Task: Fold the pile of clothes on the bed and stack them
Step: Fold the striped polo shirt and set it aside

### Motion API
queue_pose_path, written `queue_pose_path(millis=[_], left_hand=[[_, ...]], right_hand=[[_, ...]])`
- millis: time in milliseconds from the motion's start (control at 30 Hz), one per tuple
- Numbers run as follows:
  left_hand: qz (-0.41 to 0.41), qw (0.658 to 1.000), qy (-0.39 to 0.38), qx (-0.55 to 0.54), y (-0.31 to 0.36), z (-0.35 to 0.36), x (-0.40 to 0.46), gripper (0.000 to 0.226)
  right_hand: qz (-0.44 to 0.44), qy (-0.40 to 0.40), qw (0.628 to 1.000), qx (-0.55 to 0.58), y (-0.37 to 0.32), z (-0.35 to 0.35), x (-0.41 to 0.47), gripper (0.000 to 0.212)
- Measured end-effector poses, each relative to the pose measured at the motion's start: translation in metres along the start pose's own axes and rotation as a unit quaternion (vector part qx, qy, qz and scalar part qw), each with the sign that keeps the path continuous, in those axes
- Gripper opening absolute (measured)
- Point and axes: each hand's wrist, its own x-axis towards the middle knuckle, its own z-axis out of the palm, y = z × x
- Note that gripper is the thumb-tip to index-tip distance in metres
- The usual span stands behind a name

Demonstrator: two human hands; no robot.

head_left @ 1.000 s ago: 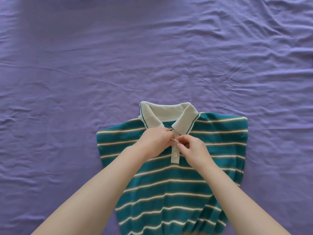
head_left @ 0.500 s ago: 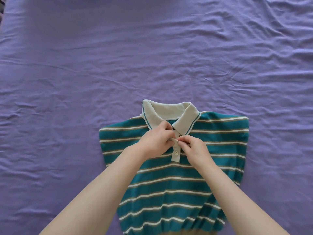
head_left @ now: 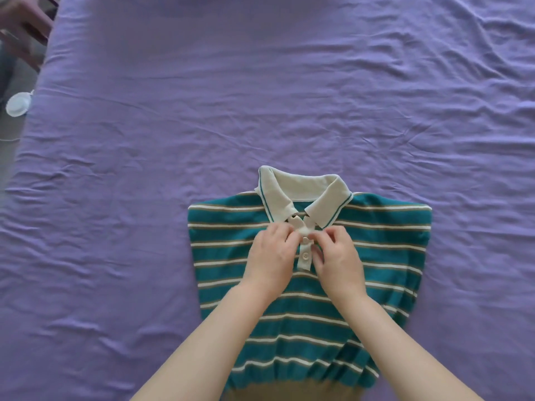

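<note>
Since a moment ago the hands have crept a little up the placket (head_left: 304, 250), from the middle button toward the top one just under the collar (head_left: 301, 195), and the view has widened to show the bed's left edge. The polo (head_left: 318, 314), teal with cream and tan stripes, lies face up on the near middle of the bed (head_left: 202, 111), sleeves already tucked under so the body is a neat block, hem toward the person. The left hand (head_left: 270, 256) pinches the placket's left edge at the top button; the right hand (head_left: 337, 260) pinches the opposite edge, fingertips meeting over the cream strip. One lower button (head_left: 304, 256) shows fastened.

To do this step well, I judge the pinch should stay close to the buttonhole, one thumb pushing the button through while the other hand holds the strip taut and flat. Pulling upward would drag the folded sides out of line, so the work wants small finger movements only. Once closed, smoothing the collar points flat would help the final fold sit square.

Beyond the bed's left edge sit a round white object (head_left: 18, 104) on the floor and part of a wooden chair (head_left: 26, 21).
</note>
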Motion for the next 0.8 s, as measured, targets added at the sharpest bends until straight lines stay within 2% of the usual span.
queue_pose_path(millis=[67,133,167,233,400,567,700,800], left_hand=[[-0.008,0.995,-0.094,0.035,0.003,0.013,-0.023,0.052],[-0.056,0.973,-0.211,0.082,0.002,0.025,-0.039,0.068],[-0.077,0.963,-0.238,0.104,0.001,0.029,-0.042,0.073],[-0.105,0.953,-0.252,0.13,-0.003,0.037,-0.042,0.08],[-0.136,0.946,-0.269,0.123,-0.005,0.038,-0.037,0.087],[-0.158,0.952,-0.246,0.091,0.013,0.033,-0.087,0.079],[-0.201,0.95,-0.224,0.089,0.013,0.032,-0.17,0.065],[-0.248,0.937,-0.236,0.073,0.014,0.025,-0.224,0.065]], right_hand=[[-0.062,0.009,0.996,-0.066,0.002,0.007,-0.014,0.034],[-0.049,-0.058,0.986,-0.148,0.006,0.016,-0.02,0.053],[-0.029,-0.103,0.977,-0.184,0.01,0.02,-0.022,0.062],[-0.016,-0.146,0.963,-0.226,0.021,0.03,-0.021,0.071],[-0.022,-0.167,0.949,-0.265,0.025,0.03,-0.025,0.077],[-0.024,-0.145,0.956,-0.252,0.035,0.012,-0.111,0.061],[0.011,-0.106,0.966,-0.237,0.046,0.018,-0.204,0.063],[0.056,-0.077,0.977,-0.189,0.034,0.025,-0.246,0.043]])
